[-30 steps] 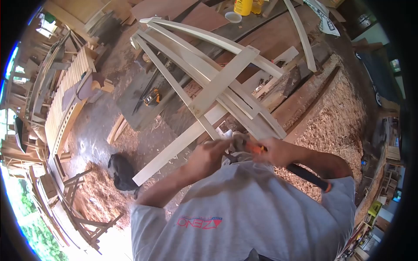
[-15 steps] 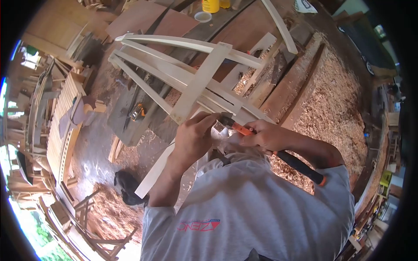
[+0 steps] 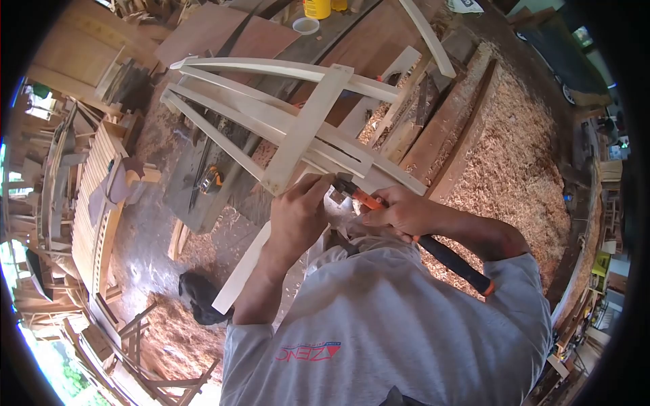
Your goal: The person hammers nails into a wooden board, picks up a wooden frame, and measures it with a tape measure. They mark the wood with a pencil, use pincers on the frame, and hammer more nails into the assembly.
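My right hand point(image 3: 404, 213) is wrapped round the handle of a hammer point(image 3: 452, 262), black with orange parts, gripping it not far below the head. The dark hammer head points up and left, close to the fingertips of my left hand point(image 3: 298, 211). That left hand is closed, thumb and fingers pinched together; whatever sits between them is too small or hidden. Just beyond it lies the near end of a pale crosspiece point(image 3: 308, 128), which spans a frame of long tapering wooden strips point(image 3: 227, 111). Below my left wrist another pale strip point(image 3: 240, 271) slants down toward the floor.
A yellow and black tape measure point(image 3: 211, 178) lies on a dark board left of the frame. Wood shavings point(image 3: 514, 155) cover the floor at right. A yellow container point(image 3: 316, 8) and a round lid point(image 3: 306, 26) stand at the back. Slatted woodwork point(image 3: 91, 210) is at left.
The view has shifted slightly, so the frame appears a little farther left. Both hands and the hammer keep nearly the same pose together.
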`<control>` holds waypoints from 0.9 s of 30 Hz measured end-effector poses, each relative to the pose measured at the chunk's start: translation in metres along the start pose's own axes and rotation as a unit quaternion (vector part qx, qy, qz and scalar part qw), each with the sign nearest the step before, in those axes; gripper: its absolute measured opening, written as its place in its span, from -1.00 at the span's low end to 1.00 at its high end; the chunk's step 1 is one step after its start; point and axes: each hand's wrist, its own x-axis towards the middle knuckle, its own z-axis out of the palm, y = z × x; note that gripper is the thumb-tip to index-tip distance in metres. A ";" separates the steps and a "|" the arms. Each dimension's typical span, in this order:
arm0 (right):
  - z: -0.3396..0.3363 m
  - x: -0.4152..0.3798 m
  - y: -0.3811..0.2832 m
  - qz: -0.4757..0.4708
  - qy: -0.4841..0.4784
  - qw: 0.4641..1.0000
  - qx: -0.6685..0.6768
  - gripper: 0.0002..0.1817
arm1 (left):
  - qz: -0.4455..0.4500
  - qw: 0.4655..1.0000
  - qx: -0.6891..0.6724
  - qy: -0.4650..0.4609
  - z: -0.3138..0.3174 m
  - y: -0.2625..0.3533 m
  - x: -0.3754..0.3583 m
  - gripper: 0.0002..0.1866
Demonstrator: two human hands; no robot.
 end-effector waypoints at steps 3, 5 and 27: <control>0.000 0.004 -0.001 0.018 0.003 1.000 -0.012 -0.74 | 0.005 1.000 0.005 0.006 0.003 -0.008 -0.002 -0.57; 0.000 0.004 -0.003 0.021 0.000 1.000 -0.011 -0.74 | 0.006 1.000 -0.002 0.005 0.004 -0.010 -0.003 -0.57; 0.025 0.034 0.032 0.005 0.043 0.972 0.230 -0.79 | 0.034 0.994 0.103 0.028 0.056 -0.024 -0.004 -0.83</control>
